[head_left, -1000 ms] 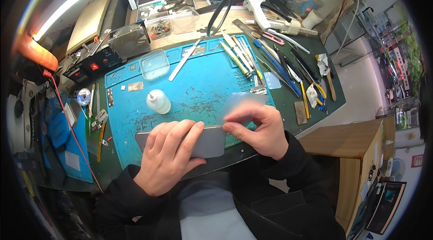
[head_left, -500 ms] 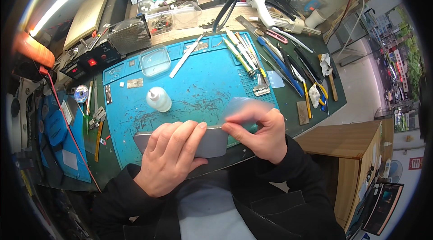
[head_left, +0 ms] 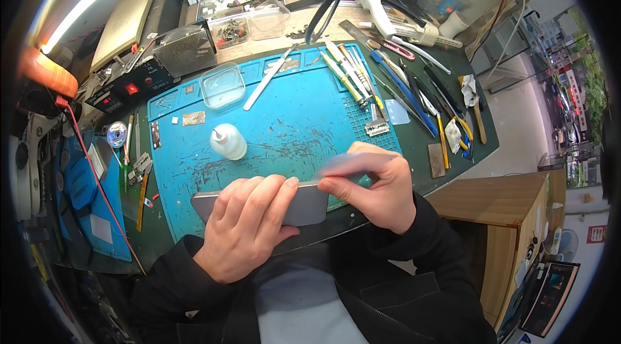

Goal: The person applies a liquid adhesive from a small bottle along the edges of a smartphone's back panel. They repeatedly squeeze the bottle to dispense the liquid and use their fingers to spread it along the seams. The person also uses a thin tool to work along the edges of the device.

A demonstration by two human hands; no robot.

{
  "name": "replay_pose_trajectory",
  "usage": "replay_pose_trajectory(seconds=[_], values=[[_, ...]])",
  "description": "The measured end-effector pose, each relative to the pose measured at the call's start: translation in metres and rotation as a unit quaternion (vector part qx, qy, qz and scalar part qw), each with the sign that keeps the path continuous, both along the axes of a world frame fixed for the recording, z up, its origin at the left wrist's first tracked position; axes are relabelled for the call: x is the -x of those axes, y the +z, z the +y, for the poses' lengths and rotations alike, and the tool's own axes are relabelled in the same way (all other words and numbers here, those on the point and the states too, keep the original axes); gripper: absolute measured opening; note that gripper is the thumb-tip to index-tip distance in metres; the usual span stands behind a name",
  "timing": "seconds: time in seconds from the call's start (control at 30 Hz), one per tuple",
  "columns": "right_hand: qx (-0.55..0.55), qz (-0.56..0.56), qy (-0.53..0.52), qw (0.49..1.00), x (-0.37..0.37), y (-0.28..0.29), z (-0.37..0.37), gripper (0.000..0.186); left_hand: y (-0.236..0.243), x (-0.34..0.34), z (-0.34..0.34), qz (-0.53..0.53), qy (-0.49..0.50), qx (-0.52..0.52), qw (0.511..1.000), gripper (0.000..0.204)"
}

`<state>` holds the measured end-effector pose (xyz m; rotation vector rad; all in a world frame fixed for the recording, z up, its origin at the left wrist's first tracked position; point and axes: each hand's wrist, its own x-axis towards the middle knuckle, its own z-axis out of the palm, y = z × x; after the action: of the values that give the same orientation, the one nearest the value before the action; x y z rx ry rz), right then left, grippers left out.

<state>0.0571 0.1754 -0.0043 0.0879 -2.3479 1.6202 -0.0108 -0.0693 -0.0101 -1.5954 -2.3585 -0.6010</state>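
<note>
I watched the right hand point(head_left: 388, 196) tip its pinched plastic sheet point(head_left: 354, 164) flatter, shallower to the gray phone-like device point(head_left: 308, 205) the left hand point(head_left: 246, 231) clasped.

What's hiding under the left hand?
The left hand covers the middle of a flat gray slab. The slab's right end and left corner peek out; anything on the covered middle can't be seen.

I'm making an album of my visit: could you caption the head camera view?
At a blue mat, the left hand holds a flat grey slab; the right hand pinches a translucent sheet.
</note>
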Motion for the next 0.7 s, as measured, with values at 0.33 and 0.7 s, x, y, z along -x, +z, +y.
replay_pose_trajectory(seconds=[0.33, 0.7], values=[[0.065, -0.026, 0.057, 0.996, 0.0, -0.002, 0.007, 0.011, 0.0, -0.001, -0.001, -0.008, 0.0, -0.007, 1.0, 0.072], [0.156, -0.122, 0.011, 0.98, -0.009, -0.008, 0.003, 0.018, 0.004, 0.004, 0.002, -0.039, -0.005, 0.0, 0.999, 0.082]])
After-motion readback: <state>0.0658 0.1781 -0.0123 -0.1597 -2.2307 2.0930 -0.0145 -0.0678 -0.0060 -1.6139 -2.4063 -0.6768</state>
